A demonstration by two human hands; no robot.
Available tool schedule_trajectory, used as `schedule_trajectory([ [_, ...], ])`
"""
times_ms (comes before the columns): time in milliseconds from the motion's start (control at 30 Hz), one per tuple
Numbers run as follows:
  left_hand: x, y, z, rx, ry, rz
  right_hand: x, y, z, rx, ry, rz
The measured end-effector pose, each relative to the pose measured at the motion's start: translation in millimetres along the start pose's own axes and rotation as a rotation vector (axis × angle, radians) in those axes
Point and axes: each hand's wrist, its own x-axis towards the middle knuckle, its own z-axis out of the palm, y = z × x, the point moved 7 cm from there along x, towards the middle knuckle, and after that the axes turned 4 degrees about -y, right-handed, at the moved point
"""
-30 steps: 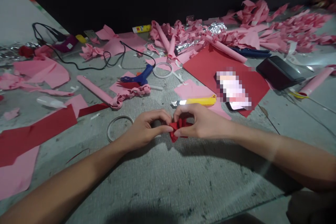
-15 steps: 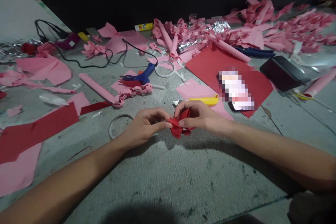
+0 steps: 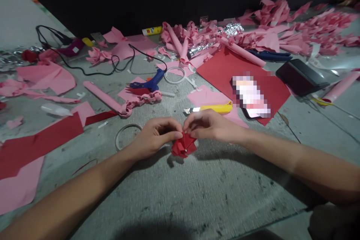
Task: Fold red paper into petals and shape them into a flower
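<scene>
A small folded piece of red paper (image 3: 183, 147), shaped like a flower with pointed petals, hangs between my hands over the grey surface. My left hand (image 3: 157, 137) pinches its upper left edge between thumb and fingers. From the other side, my right hand (image 3: 212, 125) is closed on its upper right edge. The fingertips of both hands nearly meet at the top of the paper. Just beyond my right hand lies a yellow box cutter (image 3: 218, 108) with its blade tip showing. A grey ring (image 3: 118, 137) lies beside my left wrist, partly hidden by it.
Behind my hands lie a blue glue gun (image 3: 152, 82) with a black cord, a white ring (image 3: 174, 81) and a red sheet (image 3: 216, 68) with a phone (image 3: 251, 97) on it. A red strip (image 3: 42, 144) lies left. Crumpled pink paper (image 3: 323, 26) piles up at the back right.
The red paper has moved slightly left and turned, so its pointed petals now face down toward me. My right fingers have shifted left toward my left fingertips.
</scene>
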Motion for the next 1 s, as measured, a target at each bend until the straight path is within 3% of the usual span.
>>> schedule_trajectory([
  [233, 1, -1, 1.9, 0.037, -0.031, 0.032, 0, 1, -2, -0.163, 0.060, -0.009],
  [433, -1, -2, 2.2, 0.030, -0.052, 0.030, -1, -4, 0, -0.050, 0.002, -0.009],
  [700, -1, 3, 8.5, 0.078, -0.104, 0.036, -3, -6, 14, -0.154, -0.112, 0.020],
  [1000, -2, 9, 14.2, 0.184, -0.097, 0.056, -4, -5, 16, -0.272, -0.082, 0.076],
])
